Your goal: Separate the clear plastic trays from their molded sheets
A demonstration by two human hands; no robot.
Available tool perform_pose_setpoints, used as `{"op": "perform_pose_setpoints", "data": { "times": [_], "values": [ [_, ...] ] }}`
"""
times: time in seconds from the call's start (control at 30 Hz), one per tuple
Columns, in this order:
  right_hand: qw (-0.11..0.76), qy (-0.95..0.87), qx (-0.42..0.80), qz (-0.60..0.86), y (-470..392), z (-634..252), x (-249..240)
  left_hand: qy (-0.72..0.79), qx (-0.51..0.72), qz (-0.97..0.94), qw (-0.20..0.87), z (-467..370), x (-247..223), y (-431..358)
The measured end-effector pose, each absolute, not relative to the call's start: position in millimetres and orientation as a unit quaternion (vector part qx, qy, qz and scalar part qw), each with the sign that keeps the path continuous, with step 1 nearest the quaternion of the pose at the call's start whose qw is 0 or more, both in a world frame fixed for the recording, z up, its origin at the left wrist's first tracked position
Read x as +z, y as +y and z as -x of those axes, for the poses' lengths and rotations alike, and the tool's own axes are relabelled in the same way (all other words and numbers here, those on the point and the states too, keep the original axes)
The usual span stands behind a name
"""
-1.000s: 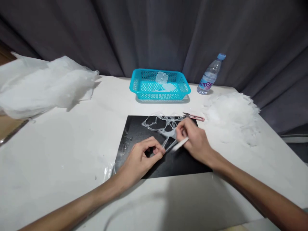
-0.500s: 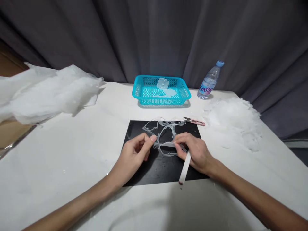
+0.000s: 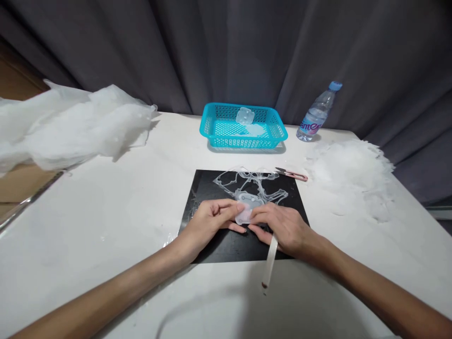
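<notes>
My left hand [image 3: 221, 217] pinches a small translucent, rounded-square plastic piece [image 3: 243, 215] between thumb and fingers, above the black mat [image 3: 226, 247]. My right hand [image 3: 282, 225] is closed round a slim white-handled tool [image 3: 270, 266], whose handle sticks out below the palm. The tool's working end is hidden by the fingers. Right fingertips touch or nearly touch the piece's right edge. Behind the hands, a thin clear plastic frame of offcut strips [image 3: 261, 181] lies on the mat's far part.
A turquoise basket [image 3: 243, 142] holding similar translucent pieces stands at the back. Right of it are a water bottle [image 3: 314, 117], pink-handled thread snips [image 3: 296, 175] and a heap of clear plastic scraps [image 3: 353, 174]. A white plastic bag [image 3: 81, 125] lies at the left.
The rounded-square piece now shows between my hands, which have come closer together. The offcut frame lies behind them instead of between my fingers. The view has shifted slightly.
</notes>
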State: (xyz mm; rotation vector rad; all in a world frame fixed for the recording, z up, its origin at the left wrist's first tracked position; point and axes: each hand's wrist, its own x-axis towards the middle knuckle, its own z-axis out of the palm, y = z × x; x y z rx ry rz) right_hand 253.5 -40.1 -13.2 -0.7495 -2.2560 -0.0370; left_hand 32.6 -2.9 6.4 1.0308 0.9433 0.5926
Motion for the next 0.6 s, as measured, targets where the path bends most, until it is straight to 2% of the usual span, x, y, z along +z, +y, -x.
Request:
{"op": "perform_pose_setpoints", "data": {
  "times": [0.13, 0.43, 0.6],
  "values": [
    [0.365, -0.88, -0.017, 0.304, -39.9, -255.3, -11.7, 0.404, 0.282, -0.483, 0.724, -32.3, 9.8, -2.2],
    [0.36, -0.873, 0.013, 0.329, -40.0, -263.1, -16.1, 0.393, 0.312, -0.573, 0.648, -30.7, 11.3, 1.9],
    [0.366, -0.868, 0.005, 0.336, -40.0, -261.9, -13.6, 0.381, 0.322, -0.559, 0.662, -31.5, 8.3, 1.1]
  ]
}}
